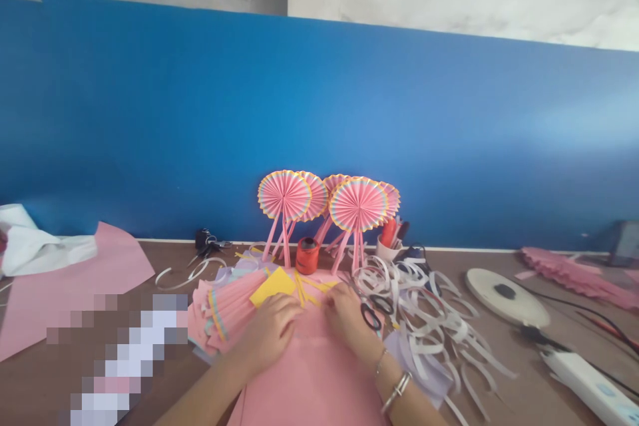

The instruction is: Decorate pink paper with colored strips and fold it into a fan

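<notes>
My left hand [272,333] lies on the stack of pink paper [309,373], fingers loosely bent and fingertips by a yellow paper square [272,286]. Across from it, my right hand [347,316] rests on the same paper, its fingers lightly curled near thin yellow strips [302,289]. I see nothing held in either hand, though the undersides of the fingers are hidden. Left of my left hand are pleated pink paper pieces [224,306] with yellow and blue edging. Black-handled scissors [371,316] lie beside my right wrist.
Several round pink paper fans [358,204] stand at the back behind a red container [307,256]. Curled white strips [424,319] heap up on the right, near a white cup [388,251], a cream disc [504,296] and a power strip [594,386]. A blue panel [200,126] borders the table.
</notes>
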### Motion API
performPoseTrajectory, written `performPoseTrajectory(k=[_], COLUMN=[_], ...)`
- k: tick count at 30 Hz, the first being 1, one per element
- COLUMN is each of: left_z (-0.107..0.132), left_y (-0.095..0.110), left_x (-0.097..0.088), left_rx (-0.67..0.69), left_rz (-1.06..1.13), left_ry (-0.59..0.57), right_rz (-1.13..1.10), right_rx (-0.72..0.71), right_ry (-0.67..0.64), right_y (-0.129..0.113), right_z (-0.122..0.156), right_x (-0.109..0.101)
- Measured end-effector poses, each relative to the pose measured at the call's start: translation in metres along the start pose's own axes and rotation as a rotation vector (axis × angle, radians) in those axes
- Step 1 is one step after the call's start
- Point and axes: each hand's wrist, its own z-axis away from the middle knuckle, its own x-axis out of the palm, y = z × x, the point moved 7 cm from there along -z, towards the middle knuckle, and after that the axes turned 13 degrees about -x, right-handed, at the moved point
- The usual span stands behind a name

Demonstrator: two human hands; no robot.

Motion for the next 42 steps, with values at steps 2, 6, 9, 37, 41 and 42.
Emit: performPoseTrajectory(k=[2, 6, 9, 37, 41, 42], left_z=[0.000, -0.002, -0.003, 0.030, 0.040, 0.041], left_y=[0.002, -0.008, -0.015, -0.053, -0.057, -0.057], left_x=[0.002, 0.000, -0.003, -0.039, -0.035, -0.034], left_rx=[-0.005, -0.077, -0.127, -0.574, -0.510, -0.495], left_rz=[-0.003, 0.023, 0.077, 0.123, -0.037, -0.064], left_ry=[-0.020, 0.025, 0.084, -0.037, 0.042, 0.055], right_rz=[0.023, 0.073, 0.194, -0.581, -0.593, -0.588], right_rx=[-0.005, -0.020, 0.039, -0.077, -0.085, -0.093], right_ry=[-0.027, -0.081, -0.137, -0.141, -0.134, -0.136], right_y=[-0.003, -0.008, -0.006, -0.079, -0.078, -0.077], right_z=[-0.001, -0.001, 0.003, 0.010, 0.014, 0.015], right_x=[-0.005, -0.021, -0.038, -0.019, -0.003, -0.001])
